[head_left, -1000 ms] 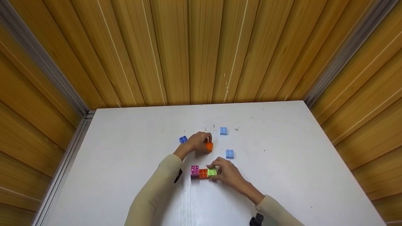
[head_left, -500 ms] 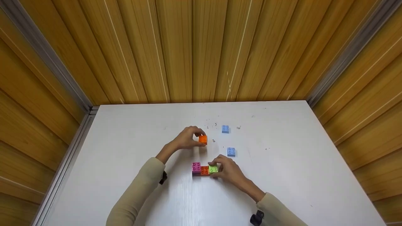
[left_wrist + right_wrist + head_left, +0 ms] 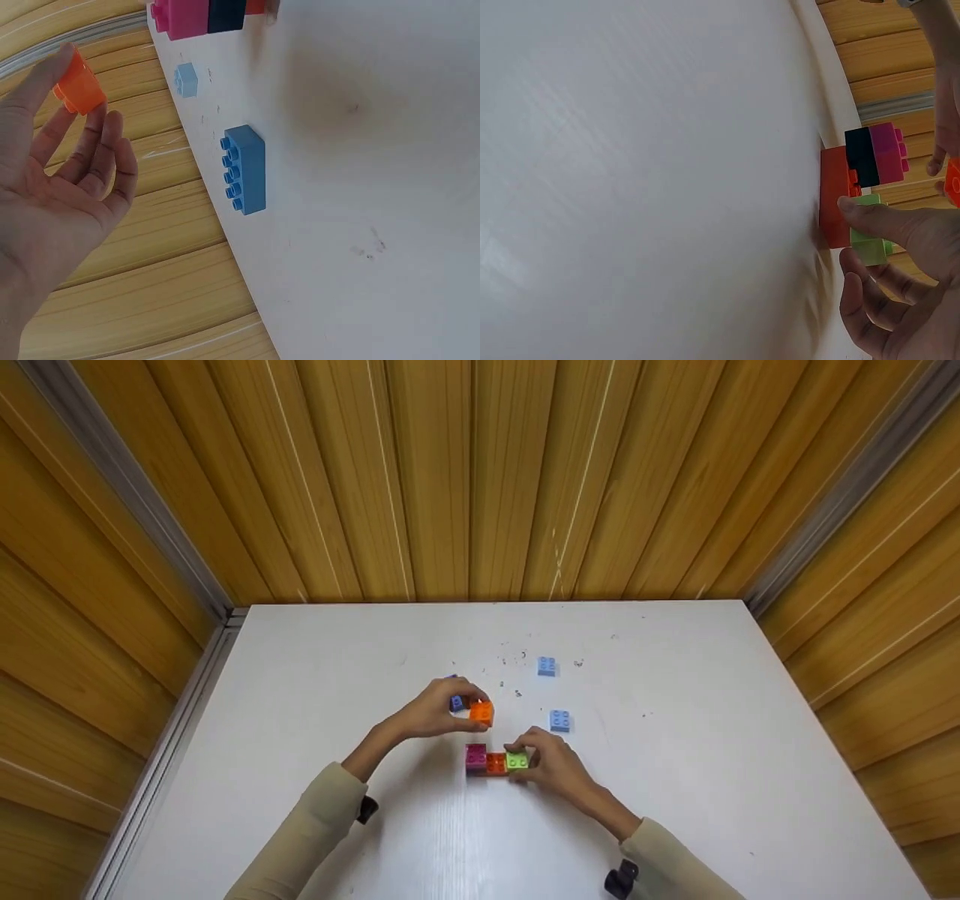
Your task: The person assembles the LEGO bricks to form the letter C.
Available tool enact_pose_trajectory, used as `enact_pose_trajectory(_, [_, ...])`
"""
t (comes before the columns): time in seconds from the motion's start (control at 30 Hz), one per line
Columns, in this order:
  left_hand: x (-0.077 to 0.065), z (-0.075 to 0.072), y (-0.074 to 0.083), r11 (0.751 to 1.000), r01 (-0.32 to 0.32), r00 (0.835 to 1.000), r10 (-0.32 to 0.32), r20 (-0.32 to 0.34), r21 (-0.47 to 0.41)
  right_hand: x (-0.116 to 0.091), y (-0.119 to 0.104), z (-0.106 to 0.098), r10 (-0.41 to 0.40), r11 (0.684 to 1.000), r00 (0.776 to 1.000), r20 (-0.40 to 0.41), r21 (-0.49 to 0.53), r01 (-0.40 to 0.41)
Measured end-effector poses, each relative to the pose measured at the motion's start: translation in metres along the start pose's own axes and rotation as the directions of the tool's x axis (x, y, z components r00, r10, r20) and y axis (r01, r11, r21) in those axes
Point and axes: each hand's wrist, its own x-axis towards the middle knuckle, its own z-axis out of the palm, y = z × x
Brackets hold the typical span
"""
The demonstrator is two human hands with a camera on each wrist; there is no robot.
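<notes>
My left hand (image 3: 435, 709) pinches an orange toy brick (image 3: 481, 713) between thumb and fingers, raised above the table as the left wrist view shows. My right hand (image 3: 556, 763) pinches a lime green brick (image 3: 870, 238), which sits on one end of a red-orange brick (image 3: 834, 199). On that brick's other end stands a dark brick (image 3: 861, 156) with a magenta brick (image 3: 888, 154) on top. Studs of the red-orange brick show between the two ends. Just behind the left hand lies a longer blue brick (image 3: 250, 171), partly hidden in the head view.
Two light blue bricks (image 3: 560, 721) lie apart on the white table (image 3: 675, 750), beyond the right hand. Dark specks mark the tabletop. Wood-patterned panels (image 3: 480, 480) close off the back and sides.
My left hand has lifted the orange brick, drawn left, then come nearer the built bricks. My right hand keeps its grip on the lime green brick. The camera view has shifted slightly.
</notes>
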Motion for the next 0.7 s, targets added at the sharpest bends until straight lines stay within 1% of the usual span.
enact_pose_trajectory(0.1, [-0.004,0.003,0.002,1.000,-0.001,1.000,0.001,0.005,-0.004,0.000,0.001,0.000,-0.004,1.000,1.000,-0.015,-0.005,0.004])
enact_pose_trajectory(0.23, [-0.010,0.008,0.002,1.000,0.014,1.000,-0.013,0.011,-0.006,0.001,0.001,0.001,-0.019,1.000,0.999,-0.030,-0.007,0.019])
enact_pose_trajectory(0.33, [-0.015,0.013,-0.002,1.000,0.012,1.000,-0.012,0.006,-0.001,0.000,0.002,0.002,-0.027,1.000,0.999,-0.035,-0.009,0.026])
enact_pose_trajectory(0.47, [-0.021,0.020,-0.009,1.000,0.004,1.000,-0.004,-0.009,-0.023,-0.001,0.003,0.002,-0.020,1.000,0.999,-0.041,-0.013,0.019])
enact_pose_trajectory(0.57, [-0.026,0.025,-0.012,0.999,0.017,1.000,-0.018,-0.013,-0.041,-0.001,0.003,0.002,-0.014,1.000,0.999,-0.037,-0.017,0.013])
enact_pose_trajectory(0.7, [-0.032,0.032,-0.015,0.999,0.040,0.999,-0.040,-0.017,-0.028,-0.002,0.003,0.003,-0.011,1.000,0.999,-0.031,-0.016,0.010])
